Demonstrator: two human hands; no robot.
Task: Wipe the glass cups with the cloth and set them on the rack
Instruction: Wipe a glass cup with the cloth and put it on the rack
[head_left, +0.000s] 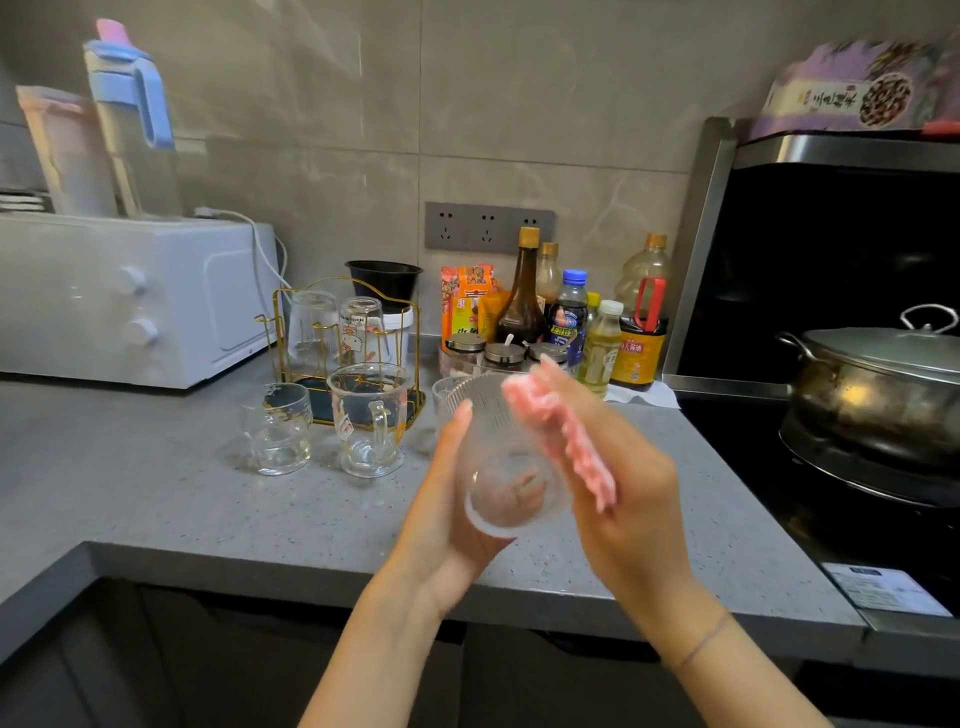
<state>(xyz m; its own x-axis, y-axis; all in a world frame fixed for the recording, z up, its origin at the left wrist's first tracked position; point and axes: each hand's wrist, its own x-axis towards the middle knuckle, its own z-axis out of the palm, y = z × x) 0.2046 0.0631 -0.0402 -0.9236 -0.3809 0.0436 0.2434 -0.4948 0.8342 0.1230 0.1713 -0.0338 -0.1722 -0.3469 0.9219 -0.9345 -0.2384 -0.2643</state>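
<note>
Far left: a white microwave (130, 301) sat on the tabletop (156, 493), with a pink jug (67, 150) and a blue bottle (130, 104) standing on top of it.
Small glass (280, 428): upright on the tabletop, just in front of the rack's left corner and apart from the mug.
Rack (320, 385): gold wire, set beside the microwave near the wall.
Rack glasses (311, 327): two of them were up there, upside down, side by side, the right one printed with a cartoon.
Mug (369, 418): clear and handled, it stood upright just in front of the rack.
Bowl (384, 275): black, perched on a white tub behind the rack.
Far glass (444, 395): it stood on the tabletop right of the mug, half hidden behind the left hand's fingertips.
Left hand (447, 514): its grip was closed round the cup from the left and below.
Cup (509, 457): ribbed clear glass, up in the air between both hands over the tabletop. It was tilted, base toward the camera.
Cloth (566, 436): pink and blurred, sandwiched between the right hand and the cup's right side.
Right hand (639, 514): the fingers were straight, so that grip was open, pressing the cloth flat against the cup, thumb out of sight.
Bottles (571, 312): a cluster of sauces and jars stood at the wall behind the hands.
Pot (878, 384): metal and lidded, it was on the stove at far right.
</note>
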